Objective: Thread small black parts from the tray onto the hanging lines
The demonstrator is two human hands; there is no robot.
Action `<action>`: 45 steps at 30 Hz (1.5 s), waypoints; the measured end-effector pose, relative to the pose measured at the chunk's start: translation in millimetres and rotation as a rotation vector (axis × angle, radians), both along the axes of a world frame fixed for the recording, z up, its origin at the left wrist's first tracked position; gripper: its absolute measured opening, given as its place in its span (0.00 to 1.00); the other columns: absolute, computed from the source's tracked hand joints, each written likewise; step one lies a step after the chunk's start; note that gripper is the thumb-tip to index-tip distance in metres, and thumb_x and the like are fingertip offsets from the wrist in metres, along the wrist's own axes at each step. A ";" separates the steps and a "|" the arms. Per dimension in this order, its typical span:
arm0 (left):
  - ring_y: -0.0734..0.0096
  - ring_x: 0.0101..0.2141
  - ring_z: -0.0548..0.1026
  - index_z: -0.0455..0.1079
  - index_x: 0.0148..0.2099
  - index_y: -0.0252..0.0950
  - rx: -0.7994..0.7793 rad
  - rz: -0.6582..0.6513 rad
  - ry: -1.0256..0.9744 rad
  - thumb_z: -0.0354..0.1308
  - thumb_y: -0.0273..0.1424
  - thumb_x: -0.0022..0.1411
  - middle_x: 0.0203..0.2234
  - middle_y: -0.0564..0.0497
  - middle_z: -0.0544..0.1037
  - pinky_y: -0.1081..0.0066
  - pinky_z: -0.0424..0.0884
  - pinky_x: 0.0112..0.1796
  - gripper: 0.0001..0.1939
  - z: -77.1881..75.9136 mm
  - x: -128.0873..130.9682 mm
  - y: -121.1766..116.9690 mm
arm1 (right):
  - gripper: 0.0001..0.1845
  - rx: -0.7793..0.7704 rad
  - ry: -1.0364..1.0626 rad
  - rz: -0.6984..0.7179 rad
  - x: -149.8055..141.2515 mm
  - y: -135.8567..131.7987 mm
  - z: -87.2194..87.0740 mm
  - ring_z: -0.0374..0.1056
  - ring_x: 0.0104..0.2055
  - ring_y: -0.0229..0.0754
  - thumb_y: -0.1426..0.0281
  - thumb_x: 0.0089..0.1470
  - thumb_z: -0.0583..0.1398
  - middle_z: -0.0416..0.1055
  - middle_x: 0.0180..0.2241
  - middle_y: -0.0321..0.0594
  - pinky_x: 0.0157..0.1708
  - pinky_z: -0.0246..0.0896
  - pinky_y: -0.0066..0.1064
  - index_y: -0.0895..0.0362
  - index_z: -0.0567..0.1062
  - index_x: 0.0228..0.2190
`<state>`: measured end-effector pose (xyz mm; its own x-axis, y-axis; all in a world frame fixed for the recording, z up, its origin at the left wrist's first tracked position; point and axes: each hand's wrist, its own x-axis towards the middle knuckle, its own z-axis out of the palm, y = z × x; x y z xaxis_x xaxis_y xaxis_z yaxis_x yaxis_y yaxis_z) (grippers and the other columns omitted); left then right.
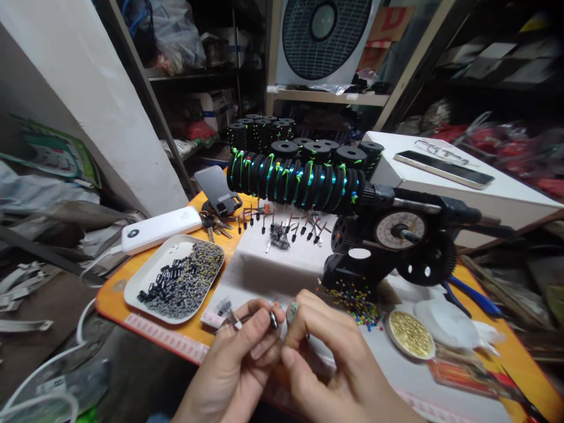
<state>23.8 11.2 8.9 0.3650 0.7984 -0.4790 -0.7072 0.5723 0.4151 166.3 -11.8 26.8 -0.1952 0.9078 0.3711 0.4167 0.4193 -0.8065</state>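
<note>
My left hand (247, 346) pinches a small shiny dark tube-shaped piece (274, 320) between thumb and fingers. A bundle of fine clear wire-like pieces with a white end (226, 309) sticks out behind its thumb. Close beside it, my right hand (326, 341) is curled, with thumb and fingertips together; what they grip is hidden. A grey-green patch (291, 312) shows at its index finger, and I cannot tell what it is. Beyond both hands, a row of black spools (295, 179) wound with teal line and green knots sits on a black geared winder with a dial (400, 232).
At left stand a cream tray (132, 288) of grey and dark small parts, a white power bank (161, 229), keys (211, 226) and a phone stand (218, 188). Colourful beads (356, 302), a dish of gold pieces (410, 333) and blue-handled pliers (476, 296) lie at right.
</note>
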 end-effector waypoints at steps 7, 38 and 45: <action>0.77 0.27 0.79 0.80 0.29 0.38 0.081 0.075 0.138 0.81 0.28 0.34 0.24 0.54 0.84 0.81 0.76 0.32 0.17 2.0 3.0 -4.1 | 0.08 0.001 0.056 -0.061 0.7 -0.9 -6.3 0.67 0.29 0.37 0.75 0.59 0.58 0.70 0.26 0.35 0.30 0.60 0.28 0.57 0.73 0.28; 0.71 0.20 0.69 0.69 0.28 0.42 0.662 -0.208 0.679 0.67 0.47 0.56 0.17 0.55 0.72 0.75 0.63 0.23 0.17 11.0 -25.3 -3.2 | 0.06 0.856 -0.722 -0.103 22.9 3.4 2.0 0.74 0.44 0.40 0.72 0.55 0.64 0.79 0.31 0.30 0.57 0.59 0.34 0.50 0.79 0.36; 0.70 0.25 0.71 0.78 0.46 0.48 0.808 -0.254 0.929 0.58 0.43 0.65 0.21 0.56 0.72 0.75 0.68 0.31 0.12 14.0 -34.2 13.2 | 0.12 0.911 -0.681 -0.408 34.4 0.8 14.2 0.63 0.47 0.47 0.80 0.52 0.65 0.69 0.36 0.40 0.52 0.57 0.41 0.53 0.78 0.35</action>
